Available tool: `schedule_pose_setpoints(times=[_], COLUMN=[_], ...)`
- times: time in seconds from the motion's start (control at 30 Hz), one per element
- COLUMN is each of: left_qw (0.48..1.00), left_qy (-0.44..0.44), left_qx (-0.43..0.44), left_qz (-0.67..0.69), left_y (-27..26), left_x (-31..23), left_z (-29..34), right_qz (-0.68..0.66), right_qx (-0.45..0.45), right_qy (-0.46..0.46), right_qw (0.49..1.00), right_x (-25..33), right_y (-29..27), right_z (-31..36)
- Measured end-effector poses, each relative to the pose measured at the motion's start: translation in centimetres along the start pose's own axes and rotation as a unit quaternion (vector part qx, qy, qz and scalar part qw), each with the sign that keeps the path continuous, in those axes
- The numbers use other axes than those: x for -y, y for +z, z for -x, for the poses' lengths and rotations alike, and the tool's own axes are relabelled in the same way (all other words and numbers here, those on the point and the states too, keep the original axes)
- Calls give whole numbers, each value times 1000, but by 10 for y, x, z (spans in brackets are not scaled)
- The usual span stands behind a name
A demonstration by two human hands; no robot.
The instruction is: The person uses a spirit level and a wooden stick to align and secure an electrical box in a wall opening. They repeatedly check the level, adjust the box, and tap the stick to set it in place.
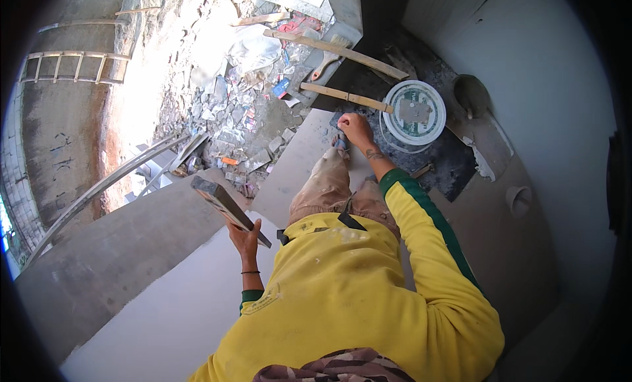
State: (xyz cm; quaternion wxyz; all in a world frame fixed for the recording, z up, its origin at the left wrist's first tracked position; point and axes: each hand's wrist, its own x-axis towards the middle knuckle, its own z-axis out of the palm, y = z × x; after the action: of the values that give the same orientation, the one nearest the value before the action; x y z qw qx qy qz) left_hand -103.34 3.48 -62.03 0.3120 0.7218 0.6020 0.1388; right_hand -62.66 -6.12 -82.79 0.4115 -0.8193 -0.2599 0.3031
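My left hand [247, 240] is held out to the left and grips a long flat grey straightedge tool [227, 207] that points up and to the left over a smooth grey ledge [178, 303]. My right hand [355, 128] reaches forward, past my bent knee in tan trousers [329, 184], down to the floor at the edge of a dark wet patch [447, 164]. Its fingers are curled, and whether anything is in them is hidden. A white bucket [415, 112] with a flat tool lying inside stands just right of that hand.
Two wooden slats [345, 97] [336, 49] and a brush [326, 62] lie beyond the bucket. A dark round pan [471, 95] sits by the pale wall [546, 85]. Rubble and litter [243, 112] lie far below on the left, with a wooden ladder [72, 66] and metal rails [131, 168].
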Motion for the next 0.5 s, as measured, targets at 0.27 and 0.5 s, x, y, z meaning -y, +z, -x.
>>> schedule_pose_setpoints(times=[0.27, 0.5], left_qw=[977, 944], left_qy=[-190, -319], left_qx=[-38, -49], left_qz=[-87, -71], left_y=[-36, -76], left_x=[107, 136], left_z=[63, 54], right_qz=[86, 244], right_qx=[-87, -75], right_qy=[-10, -34], right_qw=[992, 966], right_x=[32, 25], right_y=[104, 129], right_z=[-78, -106])
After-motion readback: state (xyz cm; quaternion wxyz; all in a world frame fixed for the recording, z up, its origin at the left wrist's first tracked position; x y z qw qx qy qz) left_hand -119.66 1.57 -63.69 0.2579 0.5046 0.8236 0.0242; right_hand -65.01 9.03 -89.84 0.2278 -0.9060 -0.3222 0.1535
